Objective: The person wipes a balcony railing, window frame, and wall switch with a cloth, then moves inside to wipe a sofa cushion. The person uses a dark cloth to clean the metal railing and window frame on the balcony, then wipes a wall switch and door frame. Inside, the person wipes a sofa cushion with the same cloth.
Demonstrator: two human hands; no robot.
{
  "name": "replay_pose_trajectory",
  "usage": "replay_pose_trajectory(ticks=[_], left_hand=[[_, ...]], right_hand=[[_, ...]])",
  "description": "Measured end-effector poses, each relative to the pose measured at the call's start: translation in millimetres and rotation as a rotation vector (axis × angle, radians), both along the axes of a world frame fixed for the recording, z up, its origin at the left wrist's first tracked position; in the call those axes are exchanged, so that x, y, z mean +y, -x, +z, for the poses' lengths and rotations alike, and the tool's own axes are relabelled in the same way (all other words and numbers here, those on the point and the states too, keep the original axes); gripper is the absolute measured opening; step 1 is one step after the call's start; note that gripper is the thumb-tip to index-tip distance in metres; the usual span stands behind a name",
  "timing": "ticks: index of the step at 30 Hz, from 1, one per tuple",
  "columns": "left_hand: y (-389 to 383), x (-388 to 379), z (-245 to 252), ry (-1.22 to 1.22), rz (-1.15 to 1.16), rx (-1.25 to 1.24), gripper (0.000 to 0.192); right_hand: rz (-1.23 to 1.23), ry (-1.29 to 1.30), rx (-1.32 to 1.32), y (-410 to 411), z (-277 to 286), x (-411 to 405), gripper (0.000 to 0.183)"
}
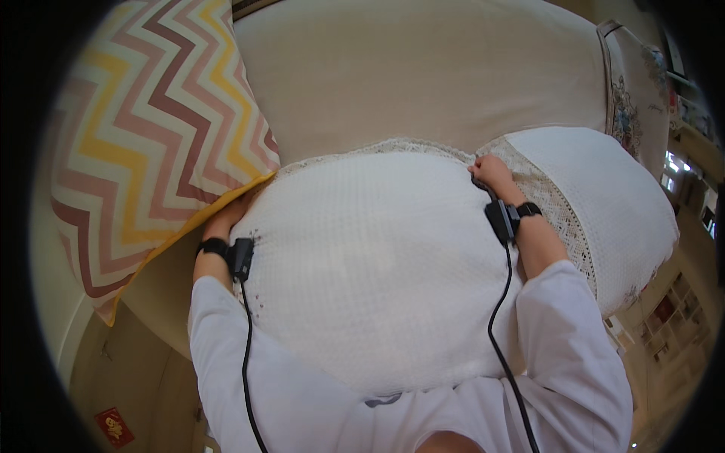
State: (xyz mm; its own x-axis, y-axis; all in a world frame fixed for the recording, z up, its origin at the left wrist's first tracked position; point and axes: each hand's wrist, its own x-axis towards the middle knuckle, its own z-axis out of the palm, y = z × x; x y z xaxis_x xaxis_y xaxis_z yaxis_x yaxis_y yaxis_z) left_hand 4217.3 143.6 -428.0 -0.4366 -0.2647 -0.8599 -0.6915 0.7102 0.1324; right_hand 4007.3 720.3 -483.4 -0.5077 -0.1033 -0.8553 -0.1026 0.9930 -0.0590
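Observation:
A white, waffle-textured seat cover [368, 249] with a lace border lies over the sofa seat before me. My right hand [493, 171] is at its far right corner, fingers curled on the lace edge. At the left side of the cover is my left hand [232, 212], its fingers hidden beneath a zigzag-patterned throw pillow [164, 124] with yellow piping. What those fingers do cannot be seen. Small dark embroidered marks show on the cover near the left wrist. Each wrist carries a strapped black device with a cable.
Behind the cover rises the beige sofa backrest [425, 73]. A second white lace-trimmed cover [606, 198] drapes the right part of the sofa, below a flower-patterned cushion [634, 96]. Black cables [498, 334] run along both arms. A red decorated card [114, 427] lies at lower left.

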Motion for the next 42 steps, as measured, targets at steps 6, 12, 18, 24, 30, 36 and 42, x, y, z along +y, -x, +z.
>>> replay_pose_trajectory(ticks=[6,12,18,24,30,36,42], left_hand=[[-76.9,-71.0,50.3,-0.057,0.429,0.195,0.049],[-59.6,-47.7,56.2,-0.145,0.829,0.237,0.054],[-30.7,-16.6,83.4,-0.201,0.728,0.234,0.050],[-38.8,-35.5,40.9,-0.048,0.476,0.125,0.046],[-72.0,-54.7,2.7,0.040,0.362,0.216,0.043],[-72.6,-62.0,4.1,-0.030,0.313,0.230,0.046],[-73.6,-46.3,23.1,-0.304,0.651,0.295,0.053]], right_hand=[[-0.145,0.162,-0.088,22.1,-24.1,2.7,0.038],[-0.033,0.028,0.168,41.7,-57.2,-13.6,0.037],[0.118,0.128,-0.130,37.2,-57.5,-21.4,0.028],[0.162,0.185,-0.021,38.6,-31.6,-23.8,0.021],[0.097,-0.106,0.238,31.3,-27.5,-21.3,0.022],[0.031,0.113,0.105,39.5,-50.5,-12.4,0.028],[0.121,0.006,0.116,30.3,-29.0,-14.8,0.026]])
